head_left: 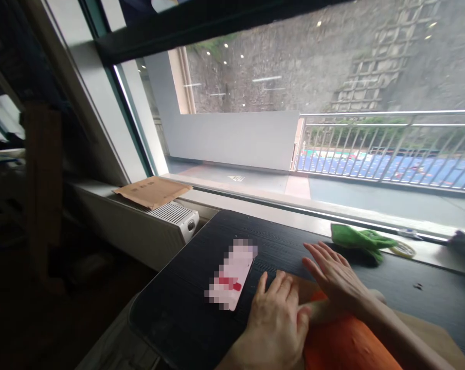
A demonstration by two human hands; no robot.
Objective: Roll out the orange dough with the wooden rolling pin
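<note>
My left hand (276,313) lies palm down with its fingers stretched out on the edge of a piece of brown paper (300,289) on the dark table. Just to the right, my right hand (338,280) is open, its fingers extended and slightly raised. Below and between the hands is a smooth orange item (340,341), partly covered by them; its kind I cannot make out. A pale strip under my right palm is mostly hidden. Left of my left hand lies a phone-shaped pink object (238,262), blurred by pixelation.
A green cloth (358,239) and a roll of tape (403,250) lie near the window sill. The black table (171,308) has a rounded left corner. Beyond it, a brown envelope (153,190) rests on a white slatted unit (173,211). A large window stands behind.
</note>
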